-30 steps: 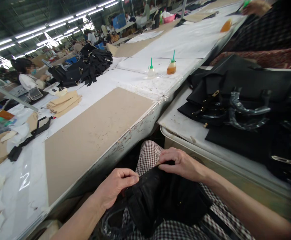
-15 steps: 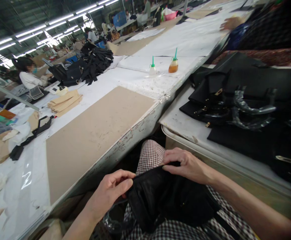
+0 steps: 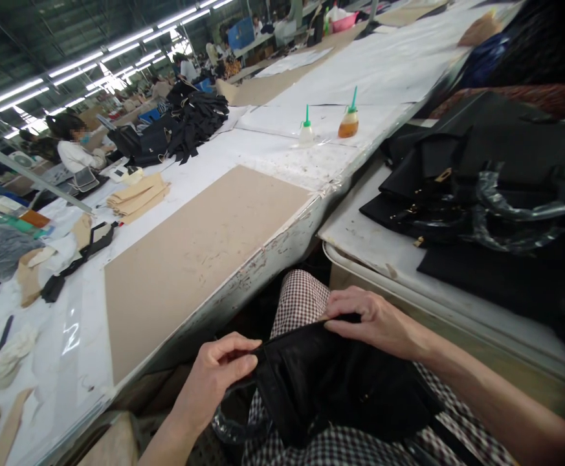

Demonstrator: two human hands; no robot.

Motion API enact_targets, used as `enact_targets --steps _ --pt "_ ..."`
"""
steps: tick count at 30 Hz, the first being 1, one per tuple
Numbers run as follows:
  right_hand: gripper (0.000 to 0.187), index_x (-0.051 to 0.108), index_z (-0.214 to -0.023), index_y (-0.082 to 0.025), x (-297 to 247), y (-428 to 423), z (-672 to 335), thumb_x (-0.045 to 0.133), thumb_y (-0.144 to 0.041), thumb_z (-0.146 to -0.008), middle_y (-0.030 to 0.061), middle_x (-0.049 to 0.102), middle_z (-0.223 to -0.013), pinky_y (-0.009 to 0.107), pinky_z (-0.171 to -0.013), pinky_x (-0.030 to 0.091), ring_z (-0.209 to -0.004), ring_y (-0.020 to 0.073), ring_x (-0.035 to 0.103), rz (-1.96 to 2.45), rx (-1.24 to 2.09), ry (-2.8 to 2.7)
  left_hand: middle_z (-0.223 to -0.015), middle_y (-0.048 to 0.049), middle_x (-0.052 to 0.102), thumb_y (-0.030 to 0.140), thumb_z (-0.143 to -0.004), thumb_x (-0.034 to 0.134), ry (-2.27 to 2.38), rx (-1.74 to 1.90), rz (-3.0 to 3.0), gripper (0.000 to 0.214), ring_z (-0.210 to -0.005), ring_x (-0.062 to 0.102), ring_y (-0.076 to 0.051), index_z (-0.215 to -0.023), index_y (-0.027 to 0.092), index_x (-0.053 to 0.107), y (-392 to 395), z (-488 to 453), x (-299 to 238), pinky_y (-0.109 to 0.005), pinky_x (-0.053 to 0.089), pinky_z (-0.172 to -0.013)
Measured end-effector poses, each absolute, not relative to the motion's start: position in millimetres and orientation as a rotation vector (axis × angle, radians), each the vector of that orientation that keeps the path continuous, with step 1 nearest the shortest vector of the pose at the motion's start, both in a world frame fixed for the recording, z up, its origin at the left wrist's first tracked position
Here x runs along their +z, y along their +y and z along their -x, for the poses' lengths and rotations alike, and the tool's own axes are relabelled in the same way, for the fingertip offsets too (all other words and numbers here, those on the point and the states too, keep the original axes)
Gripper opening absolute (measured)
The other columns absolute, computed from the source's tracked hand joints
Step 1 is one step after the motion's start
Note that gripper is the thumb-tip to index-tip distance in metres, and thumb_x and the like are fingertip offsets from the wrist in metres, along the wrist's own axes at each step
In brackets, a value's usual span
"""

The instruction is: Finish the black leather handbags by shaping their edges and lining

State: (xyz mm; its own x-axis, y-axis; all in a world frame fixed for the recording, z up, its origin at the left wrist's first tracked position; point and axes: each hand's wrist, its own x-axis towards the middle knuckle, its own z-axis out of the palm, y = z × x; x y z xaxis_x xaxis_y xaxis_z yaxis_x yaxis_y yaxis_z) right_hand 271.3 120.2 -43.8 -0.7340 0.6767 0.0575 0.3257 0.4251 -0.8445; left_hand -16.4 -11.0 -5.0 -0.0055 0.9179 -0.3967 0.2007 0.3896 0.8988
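A black handbag [image 3: 340, 375] lies across my lap on checked cloth [image 3: 301, 298], its top edge turned toward the table. My left hand [image 3: 226, 366] pinches the left end of that edge between thumb and fingers. At the right end, my right hand [image 3: 367, 317] grips the same edge, thumb on the near side and fingers curled over the far side. A handle in clear plastic wrap [image 3: 238, 424] hangs below my left hand. The inside of the bag is hidden from view.
A beige board [image 3: 204, 252] lies on the white table [image 3: 272, 145]. Two green-tipped bottles [image 3: 348, 123] stand beyond it. Black bags with wrapped handles [image 3: 515, 207] cover the right-hand surface. Black strips [image 3: 197, 116] are heaped at the back. A co-worker's hand [image 3: 479, 29] rests far right.
The view has swung slightly left, so the table and bags appear shifted right. Both hands keep their hold on the bag's edge, their fingertips a little farther apart. The co-worker's hand has moved away up the table.
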Motion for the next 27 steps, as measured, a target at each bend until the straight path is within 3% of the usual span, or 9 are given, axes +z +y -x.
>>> enact_targets --steps 6,10,13,16,19,22,24,27 --pt "0.016 0.071 -0.083 -0.023 -45 120 -273 0.061 -0.031 -0.092 -0.001 0.068 -0.084 0.028 -0.081 0.043 -0.083 0.0156 0.062 0.835 1.248 -2.279 -0.103 -0.0068 0.065 0.018 -0.091 0.058 1.567 0.82 -1.836 0.024 -0.091 0.062 -0.018 -0.111 0.023 0.071 -11 6 -12 -0.026 0.05 -0.082" --pt "0.012 0.071 -0.082 -0.021 -45 119 -273 0.064 -0.026 -0.09 -0.0017 0.068 -0.084 0.026 -0.081 0.043 -0.082 0.0139 0.063 0.804 1.218 -2.287 -0.09 -0.005 0.062 0.015 -0.091 0.058 1.64 0.835 -2.057 0.01 -0.083 0.061 -0.016 -0.085 0.018 0.065 -10 9 -20 -0.027 0.049 -0.078" --pt "0.008 0.071 -0.08 -0.02 -44 119 -272 0.067 -0.021 -0.086 -0.0024 0.068 -0.084 0.026 -0.08 0.042 -0.081 0.013 0.063 0.844 1.17 -2.296 -0.096 -0.0055 0.06 0.024 -0.09 0.06 1.754 0.759 -1.967 0.021 -0.091 0.059 -0.018 -0.072 0.019 0.051 -3 9 -9 -0.029 0.047 -0.083" --pt "0.007 0.071 -0.08 -0.02 -43 119 -271 0.067 -0.018 -0.085 -0.0028 0.068 -0.083 0.026 -0.08 0.042 -0.08 0.0129 0.063 0.854 1.143 -2.306 -0.108 -0.0045 0.061 0.033 -0.089 0.062 1.746 0.614 -1.864 0.014 -0.098 0.057 -0.019 -0.092 0.021 0.055 14 -6 9 -0.029 0.046 -0.086" --pt "0.007 0.072 -0.082 -0.02 -42 117 -270 0.067 -0.016 -0.085 -0.003 0.068 -0.083 0.026 -0.081 0.042 -0.079 0.0126 0.062 0.818 1.126 -2.308 -0.112 -0.0015 0.065 0.039 -0.088 0.063 1.598 0.462 -1.824 0.034 -0.099 0.06 -0.019 -0.119 0.027 0.056 38 -34 16 -0.027 0.046 -0.085" --pt "0.008 0.072 -0.082 -0.02 -44 115 -268 0.066 -0.015 -0.084 -0.0028 0.068 -0.081 0.026 -0.079 0.042 -0.078 0.0126 0.062 0.802 1.118 -2.296 -0.095 -0.001 0.072 0.04 -0.093 0.055 1.468 0.265 -1.891 0.022 -0.085 0.064 -0.02 -0.101 0.025 0.068 61 -58 6 -0.026 0.044 -0.073" --pt "0.008 0.073 -0.08 -0.02 -46 116 -269 0.067 -0.017 -0.083 -0.002 0.068 -0.08 0.026 -0.078 0.043 -0.077 0.0134 0.062 0.84 1.102 -2.284 -0.078 -0.0012 0.071 0.04 -0.095 0.05 1.445 0.153 -1.956 0.029 -0.073 0.063 -0.019 -0.083 0.023 0.069 70 -67 -3 -0.025 0.04 -0.063" --pt "0.008 0.074 -0.085 -0.02 -43 123 -279 0.066 -0.022 -0.085 0.0001 0.07 -0.083 0.028 -0.081 0.046 -0.081 0.0159 0.064 0.832 1.168 -2.259 -0.074 -0.0013 0.07 0.036 -0.095 0.049 1.456 0.11 -2.075 0.029 -0.07 0.063 -0.018 -0.077 0.021 0.067 72 -71 -11 -0.025 0.037 -0.063"
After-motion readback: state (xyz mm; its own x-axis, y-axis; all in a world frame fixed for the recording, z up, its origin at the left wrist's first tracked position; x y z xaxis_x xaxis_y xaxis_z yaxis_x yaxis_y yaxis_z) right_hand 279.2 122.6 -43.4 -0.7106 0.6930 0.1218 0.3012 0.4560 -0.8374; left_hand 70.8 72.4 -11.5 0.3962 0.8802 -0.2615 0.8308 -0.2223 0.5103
